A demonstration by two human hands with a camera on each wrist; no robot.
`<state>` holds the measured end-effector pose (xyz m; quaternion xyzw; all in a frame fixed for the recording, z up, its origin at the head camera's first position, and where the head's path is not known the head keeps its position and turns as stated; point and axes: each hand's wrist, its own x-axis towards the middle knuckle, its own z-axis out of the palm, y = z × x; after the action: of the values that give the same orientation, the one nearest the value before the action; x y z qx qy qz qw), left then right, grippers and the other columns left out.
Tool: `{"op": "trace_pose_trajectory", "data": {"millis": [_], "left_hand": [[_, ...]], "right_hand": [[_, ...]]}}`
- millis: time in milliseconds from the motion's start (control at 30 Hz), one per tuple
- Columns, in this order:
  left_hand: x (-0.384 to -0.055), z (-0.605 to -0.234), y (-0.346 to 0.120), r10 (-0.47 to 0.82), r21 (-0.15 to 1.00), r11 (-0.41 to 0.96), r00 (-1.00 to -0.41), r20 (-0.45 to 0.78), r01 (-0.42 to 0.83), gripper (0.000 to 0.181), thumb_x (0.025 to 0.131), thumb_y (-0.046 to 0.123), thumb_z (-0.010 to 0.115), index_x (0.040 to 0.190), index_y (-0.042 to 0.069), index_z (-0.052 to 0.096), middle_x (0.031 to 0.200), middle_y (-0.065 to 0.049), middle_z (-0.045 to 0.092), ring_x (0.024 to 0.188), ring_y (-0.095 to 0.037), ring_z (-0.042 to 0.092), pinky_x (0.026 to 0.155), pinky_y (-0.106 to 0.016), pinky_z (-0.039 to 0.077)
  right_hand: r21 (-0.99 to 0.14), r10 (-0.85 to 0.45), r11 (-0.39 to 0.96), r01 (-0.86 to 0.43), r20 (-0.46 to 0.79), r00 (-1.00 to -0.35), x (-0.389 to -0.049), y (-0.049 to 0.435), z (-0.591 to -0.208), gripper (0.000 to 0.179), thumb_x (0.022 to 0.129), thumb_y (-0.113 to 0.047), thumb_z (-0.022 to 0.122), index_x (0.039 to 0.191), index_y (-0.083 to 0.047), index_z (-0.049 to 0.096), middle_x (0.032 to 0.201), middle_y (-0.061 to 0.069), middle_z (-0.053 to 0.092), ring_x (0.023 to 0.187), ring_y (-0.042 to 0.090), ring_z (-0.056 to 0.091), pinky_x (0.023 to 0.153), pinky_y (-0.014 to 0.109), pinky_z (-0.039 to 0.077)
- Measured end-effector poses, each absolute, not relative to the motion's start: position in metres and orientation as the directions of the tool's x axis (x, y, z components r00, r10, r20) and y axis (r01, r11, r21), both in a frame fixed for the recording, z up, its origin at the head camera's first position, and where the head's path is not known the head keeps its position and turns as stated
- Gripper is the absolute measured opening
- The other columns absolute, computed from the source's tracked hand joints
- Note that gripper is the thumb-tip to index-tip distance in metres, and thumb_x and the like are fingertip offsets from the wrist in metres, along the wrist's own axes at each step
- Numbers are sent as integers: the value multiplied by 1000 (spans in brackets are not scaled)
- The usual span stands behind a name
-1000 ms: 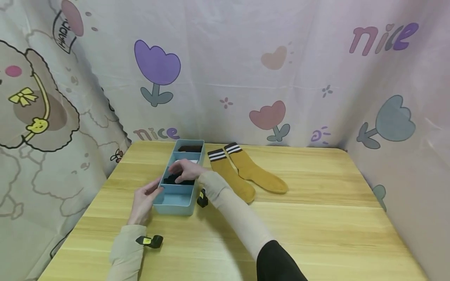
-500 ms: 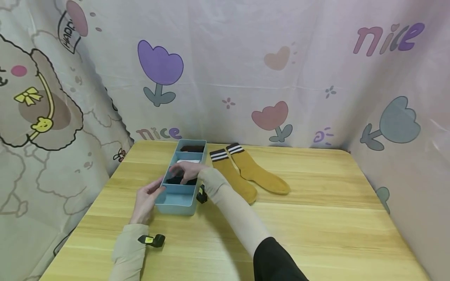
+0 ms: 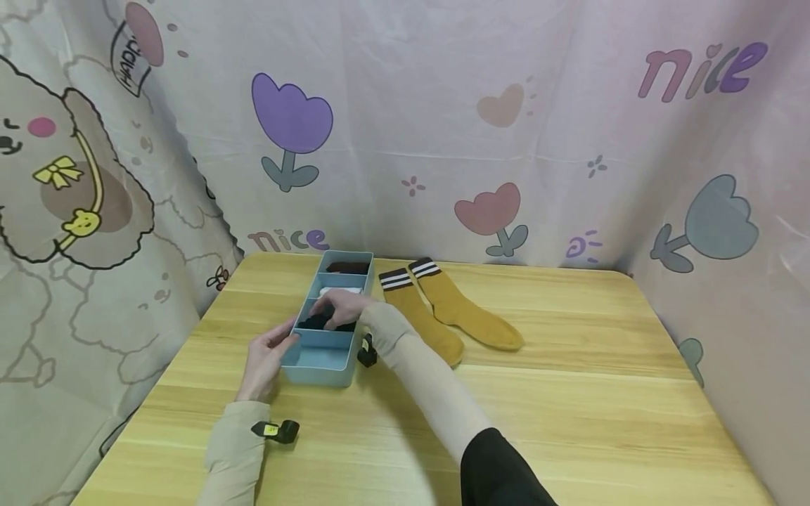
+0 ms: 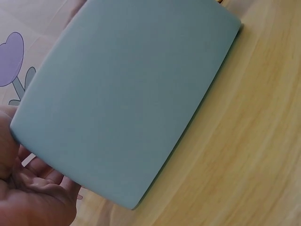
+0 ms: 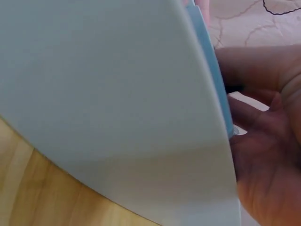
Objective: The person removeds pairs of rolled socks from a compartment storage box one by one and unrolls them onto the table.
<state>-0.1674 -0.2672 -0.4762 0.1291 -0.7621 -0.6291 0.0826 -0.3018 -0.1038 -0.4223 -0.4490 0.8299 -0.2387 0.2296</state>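
A pale blue divided box (image 3: pixel 316 377) stands on the table, its compartments in one row. My left hand (image 3: pixel 261 362) grips the near left wall, thumb over the rim and fingers outside; the left wrist view shows this hand (image 4: pixel 37 197) at the box's end wall (image 4: pixel 127 103). My right hand (image 3: pixel 344 308) reaches into the second compartment from the front and touches a black cloth bundle (image 3: pixel 310 323). In the right wrist view the box's side (image 5: pixel 117 94) hides the fingertips of that hand (image 5: pixel 268 141). Nothing lies in the nearest compartment.
Two mustard socks with striped dark cuffs, a left one (image 3: pixel 420 323) and a right one (image 3: pixel 468 313), lie flat right of the box. A white item (image 3: pixel 329 289) and a dark brown item (image 3: pixel 348 268) sit in the farther compartments. A printed curtain (image 3: pixel 392 126) hangs behind the wooden table (image 3: pixel 569 393).
The right hand's fingers have shifted slightly over the black cloth bundle. My left hand keeps its grip on the box. The head view has turned a little left.
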Motion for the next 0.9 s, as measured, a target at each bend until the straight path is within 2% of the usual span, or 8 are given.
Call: {"op": "trace_pose_trajectory", "data": {"millis": [267, 467, 567, 733, 800, 900], "left_hand": [[-167, -475, -268, -282, 976, 202, -959, -24, -84, 47, 101, 12, 60, 145, 1, 50, 150, -18, 50, 107, 18, 52, 90, -4, 43], [-167, -474, -268, -296, 976, 195, -954, -35, -96, 46, 100, 11, 60, 145, 2, 51, 148, -13, 51, 109, 16, 53, 91, -5, 43], [-167, -474, -268, -303, 979, 183, -952, -33, -92, 47, 100, 11, 61, 144, 1, 51, 144, -5, 57, 106, 16, 55, 89, -5, 44], [-167, -476, -269, -293, 982, 176, -956, -10, -64, 46, 99, 12, 62, 143, 1, 53, 129, 14, 65, 106, 15, 57, 88, -6, 45], [-167, -476, -269, -290, 981, 185, -957, -1, -57, 45, 99, 11, 62, 143, 1, 53, 127, 16, 65, 106, 15, 57, 88, -6, 45], [-167, -476, -270, -301, 975, 212, -954, 1, -66, 44, 99, 11, 62, 142, 3, 55, 132, 10, 65, 106, 14, 57, 87, -6, 45]], "right_hand": [[-741, -806, 430, -516, -57, -590, -297, -94, -422, 39, 89, -9, 73, 128, -11, 69, 127, 6, 71, 106, 13, 62, 100, 23, 49], [-821, -767, 291, -492, 108, -633, -291, -87, -419, 40, 86, -4, 72, 125, -7, 70, 123, 10, 73, 103, 12, 66, 91, 16, 51], [-844, -757, 211, -493, 178, -629, -289, -81, -415, 40, 86, -2, 71, 126, -4, 69, 123, 14, 72, 102, 14, 67, 89, 15, 51], [-873, -765, 114, -475, 228, -602, -282, -62, -409, 42, 86, 1, 70, 128, -2, 68, 127, 17, 70, 106, 14, 65, 93, 18, 51], [-875, -771, 97, -474, 235, -592, -278, -50, -408, 42, 86, 1, 70, 129, -1, 67, 129, 17, 69, 110, 13, 64, 97, 19, 50], [-863, -784, 100, -494, 237, -573, -269, -27, -408, 41, 86, 1, 71, 127, -2, 68, 130, 15, 69, 112, 11, 62, 99, 20, 49]]}}
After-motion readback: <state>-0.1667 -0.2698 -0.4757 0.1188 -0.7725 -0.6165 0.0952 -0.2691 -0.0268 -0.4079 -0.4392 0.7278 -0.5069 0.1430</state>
